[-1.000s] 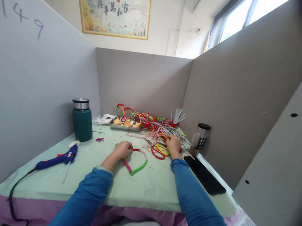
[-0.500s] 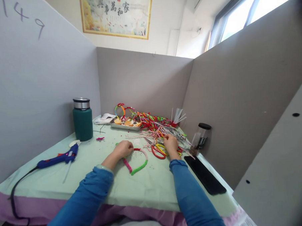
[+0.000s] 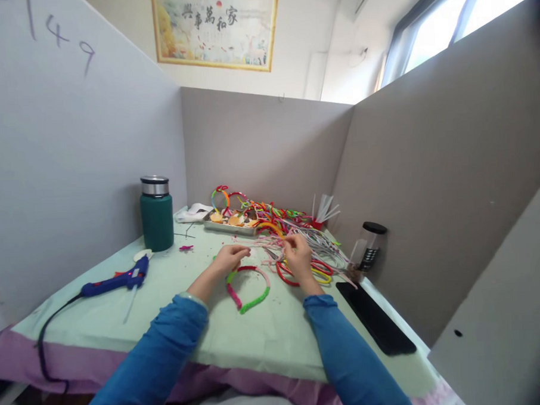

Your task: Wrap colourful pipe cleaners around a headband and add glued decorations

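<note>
On the cloth lies a loop of fuzzy pipe cleaner (image 3: 257,302) in green, pink and red. My left hand (image 3: 230,259) hovers just above its upper left side, thumb and fingers pinched; whatever they hold is too small to make out. My right hand (image 3: 298,258) is closed at the fingertips on the end of a curved orange-yellow pipe cleaner (image 3: 271,226), at the near side of the pile. Under and beside this hand are scissors with red handles (image 3: 281,275) and yellow handles (image 3: 323,279), partly covered.
A heap of coloured pipe cleaners (image 3: 292,216) lies behind, beside a metal tray (image 3: 229,228) of small pieces. At left stand a green bottle (image 3: 157,222) and a blue glue gun (image 3: 115,283). A black phone-like slab (image 3: 376,320) and a clear cup (image 3: 368,249) are at right.
My right hand has moved up slightly and a curved orange-yellow strip now shows at its fingertips. My left hand has lifted off the loop. The view has shifted slightly.
</note>
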Action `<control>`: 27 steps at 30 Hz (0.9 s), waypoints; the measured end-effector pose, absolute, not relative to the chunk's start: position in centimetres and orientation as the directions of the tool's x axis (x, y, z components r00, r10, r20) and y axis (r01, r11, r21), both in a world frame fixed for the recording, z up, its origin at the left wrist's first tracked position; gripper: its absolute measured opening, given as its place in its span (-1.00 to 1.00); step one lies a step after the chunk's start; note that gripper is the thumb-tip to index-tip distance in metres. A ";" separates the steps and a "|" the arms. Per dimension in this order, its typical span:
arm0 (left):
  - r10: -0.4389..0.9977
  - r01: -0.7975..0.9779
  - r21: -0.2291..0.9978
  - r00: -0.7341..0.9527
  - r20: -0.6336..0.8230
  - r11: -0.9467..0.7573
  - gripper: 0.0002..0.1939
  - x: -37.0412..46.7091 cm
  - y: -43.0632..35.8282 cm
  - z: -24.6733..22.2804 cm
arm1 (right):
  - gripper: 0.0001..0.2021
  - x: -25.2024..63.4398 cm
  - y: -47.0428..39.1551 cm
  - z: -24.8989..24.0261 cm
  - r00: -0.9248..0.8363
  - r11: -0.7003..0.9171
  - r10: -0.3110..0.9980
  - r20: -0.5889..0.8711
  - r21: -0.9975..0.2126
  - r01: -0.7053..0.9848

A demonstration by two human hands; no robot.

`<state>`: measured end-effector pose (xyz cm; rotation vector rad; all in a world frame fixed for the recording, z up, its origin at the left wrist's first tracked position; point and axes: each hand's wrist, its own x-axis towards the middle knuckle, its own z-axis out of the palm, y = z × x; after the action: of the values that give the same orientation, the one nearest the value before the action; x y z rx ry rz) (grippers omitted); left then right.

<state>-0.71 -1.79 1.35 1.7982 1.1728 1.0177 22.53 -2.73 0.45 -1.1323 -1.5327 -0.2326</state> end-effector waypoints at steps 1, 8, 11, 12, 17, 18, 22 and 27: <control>0.938 0.193 0.951 0.295 0.180 -0.243 -0.55 -0.7 -1.9 1.6 | -0.85 21.2 -3.2 0.4 -0.021 0.573 0.510 0.860 -0.320 0.755; 0.950 -0.261 0.963 0.277 0.145 -0.071 -0.59 -1.1 -2.2 2.3 | -0.83 17.0 -4.6 -0.2 -0.476 0.663 0.427 0.769 0.092 0.743; 0.960 -0.292 0.953 0.233 0.152 -0.080 -0.61 -1.2 -1.9 2.1 | -0.82 17.1 -4.5 -0.3 -0.515 0.654 0.426 0.744 0.139 0.743; 0.961 -0.299 0.950 0.227 0.159 -0.086 -0.61 -1.2 -1.8 2.0 | -0.83 17.1 -4.5 -0.4 -0.517 0.651 0.431 0.739 0.142 0.746; 0.952 -0.325 0.936 0.221 0.211 -0.132 -0.60 -1.5 -1.3 1.6 | -0.86 17.1 -4.5 -0.6 -0.559 0.666 0.441 0.702 0.161 0.728; 0.950 -0.336 0.931 0.218 0.223 -0.142 -0.59 -1.6 -1.2 1.5 | -0.86 17.1 -4.5 -0.7 -0.565 0.670 0.444 0.695 0.161 0.725; 0.944 -0.368 0.915 0.207 0.256 -0.168 -0.60 -1.8 -0.9 1.3 | -0.88 17.2 -4.5 -0.8 -0.555 0.675 0.458 0.694 0.135 0.725; 0.930 -0.398 0.906 0.257 0.262 -0.145 -0.63 -1.7 -1.2 1.5 | -0.89 17.3 -4.4 -0.8 -0.505 0.655 0.485 0.714 0.086 0.751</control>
<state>-1.66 -1.20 1.54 1.1982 0.5968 1.2802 17.33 -4.41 -0.83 -0.9528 -2.2016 -0.5131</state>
